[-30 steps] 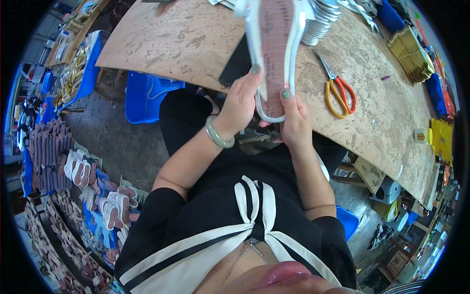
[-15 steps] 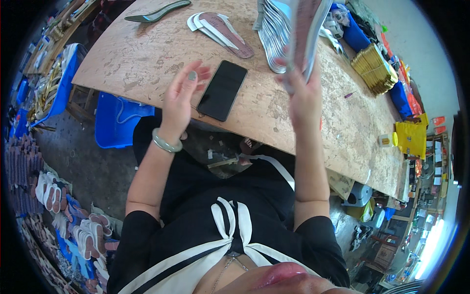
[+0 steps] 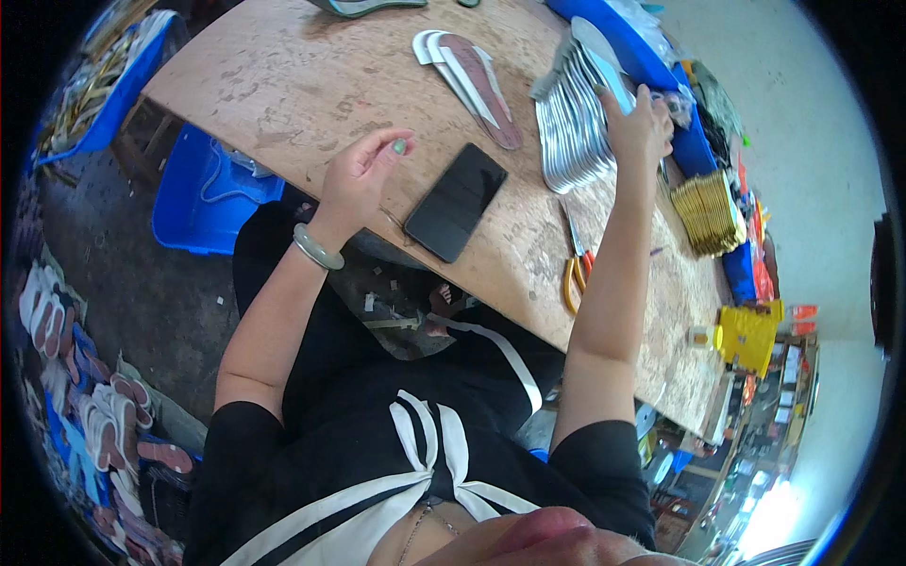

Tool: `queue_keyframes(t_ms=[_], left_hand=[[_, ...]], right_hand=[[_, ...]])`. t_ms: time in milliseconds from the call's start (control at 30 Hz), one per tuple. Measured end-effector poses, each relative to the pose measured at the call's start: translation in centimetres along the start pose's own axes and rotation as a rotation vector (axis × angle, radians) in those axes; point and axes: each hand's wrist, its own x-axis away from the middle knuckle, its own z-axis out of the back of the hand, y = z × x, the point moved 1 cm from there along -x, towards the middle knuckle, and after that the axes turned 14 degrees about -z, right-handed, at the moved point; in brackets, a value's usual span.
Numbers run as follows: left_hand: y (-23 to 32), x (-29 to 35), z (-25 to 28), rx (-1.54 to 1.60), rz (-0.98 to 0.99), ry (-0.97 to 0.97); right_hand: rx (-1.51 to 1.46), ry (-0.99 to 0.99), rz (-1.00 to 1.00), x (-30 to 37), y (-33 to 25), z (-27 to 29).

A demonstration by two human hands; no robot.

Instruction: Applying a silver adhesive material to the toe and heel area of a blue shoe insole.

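Observation:
My left hand (image 3: 361, 182) hovers over the table's near edge, loosely curled and holding nothing. A black phone (image 3: 456, 202) lies just to its right. My right hand (image 3: 642, 130) is at the right side of a fanned stack of silver-edged shoe soles (image 3: 571, 127). Its thumb rests by the stack and its fingers are spread; I see nothing gripped in it. Between the phone and the stack, farther back, lie a few white pieces and a reddish-brown insole (image 3: 497, 97).
Orange-handled scissors (image 3: 573, 269) lie beside my right forearm. Gold pieces (image 3: 708, 214) are stacked at the right, near blue bins (image 3: 692, 132). A dark green sole (image 3: 368, 8) sits at the far edge. A blue bin (image 3: 189, 203) stands below the table at left.
My right hand held a reddish, silver-edged insole upright; now that is out of the hand, which has moved right beside the stack. The scissors have come into view. The whole view has shifted.

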Motion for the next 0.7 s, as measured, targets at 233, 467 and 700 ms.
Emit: queue_keyframes(t_ms=[233, 467, 700], left_hand=[[0.4, 0.0, 0.4, -0.102, 0.052, -0.066], [-0.1, 0.1, -0.2, -0.017, 0.043, -0.049], [0.4, 0.0, 0.7, -0.032, 0.031, -0.058]], right_hand=[[-0.554, -0.301, 0.524, 7.8, -7.4, -4.8], [-0.393, -0.532, 0.378, 9.3, -5.1, -9.4], [-1.36, -0.909, -0.157, 9.2, -6.3, -2.3]])
